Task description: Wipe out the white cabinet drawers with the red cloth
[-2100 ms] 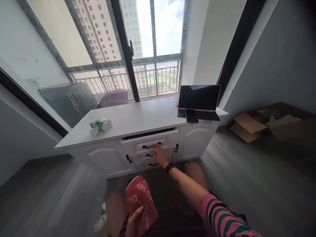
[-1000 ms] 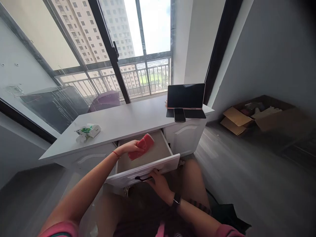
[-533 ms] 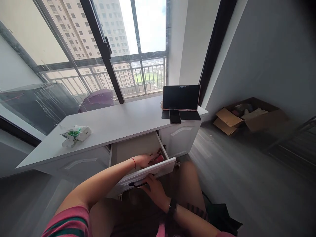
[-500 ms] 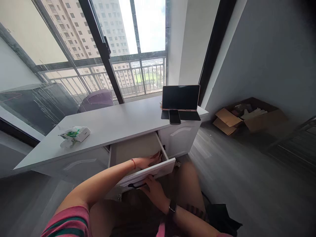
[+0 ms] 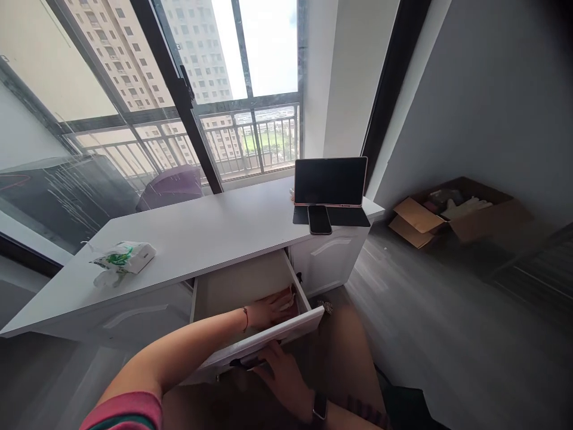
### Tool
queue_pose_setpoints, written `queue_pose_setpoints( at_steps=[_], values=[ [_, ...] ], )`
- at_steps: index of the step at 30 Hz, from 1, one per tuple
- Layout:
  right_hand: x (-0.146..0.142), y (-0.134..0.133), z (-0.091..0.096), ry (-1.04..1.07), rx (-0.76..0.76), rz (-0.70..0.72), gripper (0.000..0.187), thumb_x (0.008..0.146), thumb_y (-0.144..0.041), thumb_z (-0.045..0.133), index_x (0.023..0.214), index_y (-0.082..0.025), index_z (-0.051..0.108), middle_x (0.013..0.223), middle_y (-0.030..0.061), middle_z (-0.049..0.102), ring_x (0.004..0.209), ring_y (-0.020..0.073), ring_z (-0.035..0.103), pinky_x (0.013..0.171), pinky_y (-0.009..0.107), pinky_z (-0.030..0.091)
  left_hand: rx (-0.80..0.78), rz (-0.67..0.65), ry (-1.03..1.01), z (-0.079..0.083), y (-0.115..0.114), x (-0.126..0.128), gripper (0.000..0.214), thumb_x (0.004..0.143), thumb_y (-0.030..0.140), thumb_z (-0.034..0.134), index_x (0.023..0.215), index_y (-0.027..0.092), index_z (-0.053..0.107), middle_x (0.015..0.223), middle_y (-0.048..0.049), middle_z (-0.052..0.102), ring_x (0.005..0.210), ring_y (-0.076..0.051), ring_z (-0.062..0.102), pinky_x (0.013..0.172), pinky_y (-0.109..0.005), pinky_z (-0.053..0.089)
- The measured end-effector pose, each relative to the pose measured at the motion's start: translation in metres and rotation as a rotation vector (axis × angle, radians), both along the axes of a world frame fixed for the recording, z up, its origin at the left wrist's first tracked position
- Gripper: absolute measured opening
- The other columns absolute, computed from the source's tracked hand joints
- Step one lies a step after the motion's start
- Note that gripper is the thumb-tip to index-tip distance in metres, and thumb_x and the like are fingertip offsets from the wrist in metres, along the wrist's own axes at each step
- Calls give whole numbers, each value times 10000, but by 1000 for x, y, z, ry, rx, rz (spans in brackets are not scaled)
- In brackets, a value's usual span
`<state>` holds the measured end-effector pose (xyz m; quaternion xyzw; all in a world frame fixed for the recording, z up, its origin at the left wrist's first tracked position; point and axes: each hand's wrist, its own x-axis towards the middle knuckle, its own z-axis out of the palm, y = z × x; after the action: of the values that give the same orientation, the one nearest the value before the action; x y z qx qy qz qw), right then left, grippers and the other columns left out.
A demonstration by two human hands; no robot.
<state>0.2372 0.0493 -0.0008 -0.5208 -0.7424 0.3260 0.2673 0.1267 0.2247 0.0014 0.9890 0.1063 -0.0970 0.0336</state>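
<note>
An open white drawer (image 5: 237,285) juts out from the front of a white cabinet. My left hand (image 5: 267,312) reaches down inside it, fingers stretched out over a flat reddish-brown thing (image 5: 292,294) at the drawer's right end. Most of that thing is covered by the hand, so its kind does not show. Outside, my right hand (image 5: 284,373) has its fingers curled at the dark drawer handle (image 5: 244,362) on the drawer front (image 5: 301,326). The fingertips there are partly hidden.
On the white cabinet top (image 5: 201,230) stand a tablet (image 5: 330,182) on its black cover, a phone (image 5: 319,220) before it, and a tissue pack (image 5: 129,258) at left. An open cardboard box (image 5: 474,221) sits on the floor at right. Behind are glass sliding doors.
My left hand has drawn back slightly from the drawer's right side, and more of the reddish-brown thing shows beneath it. My right hand stays at the handle. The view has shifted a little.
</note>
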Motion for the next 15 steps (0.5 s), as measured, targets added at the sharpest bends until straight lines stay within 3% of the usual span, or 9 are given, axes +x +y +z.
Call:
queue_pose_setpoints(
  at_steps=[6, 11, 15],
  values=[
    [-1, 0, -8, 20, -61, 12, 182, 845, -223, 624, 1020, -263, 602, 1136, 17, 590, 960, 204, 619, 751, 295, 473, -87, 187, -18, -13, 48, -4, 660, 842, 95, 440, 1465, 261, 301, 1583, -52, 150, 1442, -323, 72, 1138, -512, 192],
    [-3, 2, -23, 19, -72, 31, 213, 826, -244, 631, 1036, -272, 607, 1172, 32, 594, 992, 211, 613, 777, 284, 480, -128, 332, 4, -9, 87, 3, 622, 872, 105, 386, 1465, 268, 296, 1571, -20, 219, 1441, -312, 80, 1145, -527, 127],
    [-6, 7, -43, -14, -46, 75, 309, 772, -240, 655, 1073, -278, 601, 1223, 54, 582, 969, 231, 621, 774, 296, 500, -113, 424, -172, -6, 112, 2, 540, 916, 176, 349, 1449, 259, 339, 1548, -30, 292, 1426, -278, 163, 1142, -461, 155]
  ],
)
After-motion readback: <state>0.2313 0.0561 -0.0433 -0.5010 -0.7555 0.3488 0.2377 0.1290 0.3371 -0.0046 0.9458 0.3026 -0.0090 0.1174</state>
